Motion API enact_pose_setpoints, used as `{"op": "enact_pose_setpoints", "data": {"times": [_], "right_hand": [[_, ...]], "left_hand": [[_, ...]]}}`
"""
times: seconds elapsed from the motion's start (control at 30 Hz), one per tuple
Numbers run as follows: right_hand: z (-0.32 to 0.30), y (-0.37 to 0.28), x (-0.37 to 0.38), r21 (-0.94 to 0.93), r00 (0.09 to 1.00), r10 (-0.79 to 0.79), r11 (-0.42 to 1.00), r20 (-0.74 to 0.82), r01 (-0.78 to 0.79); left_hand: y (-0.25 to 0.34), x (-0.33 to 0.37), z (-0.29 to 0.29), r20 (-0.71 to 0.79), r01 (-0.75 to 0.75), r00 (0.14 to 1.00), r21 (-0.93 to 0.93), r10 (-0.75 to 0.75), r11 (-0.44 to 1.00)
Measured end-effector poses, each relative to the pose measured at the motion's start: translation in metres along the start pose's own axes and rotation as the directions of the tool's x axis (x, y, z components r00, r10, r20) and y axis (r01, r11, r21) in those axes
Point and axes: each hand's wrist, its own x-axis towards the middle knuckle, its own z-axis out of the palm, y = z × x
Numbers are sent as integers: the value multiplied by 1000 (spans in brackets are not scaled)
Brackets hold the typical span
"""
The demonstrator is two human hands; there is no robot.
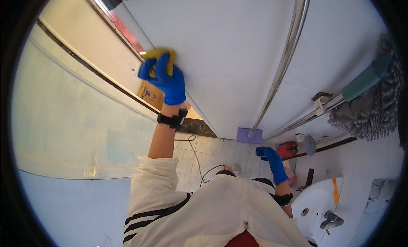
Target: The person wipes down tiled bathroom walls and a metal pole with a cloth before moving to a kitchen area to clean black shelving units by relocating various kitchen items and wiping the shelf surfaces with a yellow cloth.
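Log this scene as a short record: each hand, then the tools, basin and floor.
Left hand: blue-gloved, gripping a yellow cloth or sponge at the smooth white wall panel's edge
Right hand: blue-gloved, lowered, nothing visible in it
Tools: flat purple head on a shiny metal pole; shaggy grey mop head
Basin: white washbasin, orange strip on its rim
Floor: pale tiles, thin dark cable

From afar, I see the sponge in the left hand at the doorway, a cardboard box beyond, the washbasin right of the right hand, a mop in a wall clip.
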Motion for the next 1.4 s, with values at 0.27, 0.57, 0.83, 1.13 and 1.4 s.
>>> {"op": "enact_pose_setpoints", "data": {"times": [0.27,0.57,0.83,1.13,1.4], "right_hand": [[-12,-3,-4,14,998,20,1000,-56,-19],[8,-24,-8,23,1000,-2,1000,-31,3],[14,-22,-10,21,999,-37,999,-14,37],[-16,-5,-33,69,990,-51,996,-133,60],[-32,1,-47,105,982,-51,992,-184,71]], "left_hand": [[-15,-214,-45,508,232,822,111,-256,966],[71,-211,-15,299,950,311,-132,-902,284],[148,-215,7,599,960,142,-277,-788,-38],[72,-183,2,343,930,87,-365,-935,-48],[178,-205,16,516,963,34,-245,-856,-110]]}}
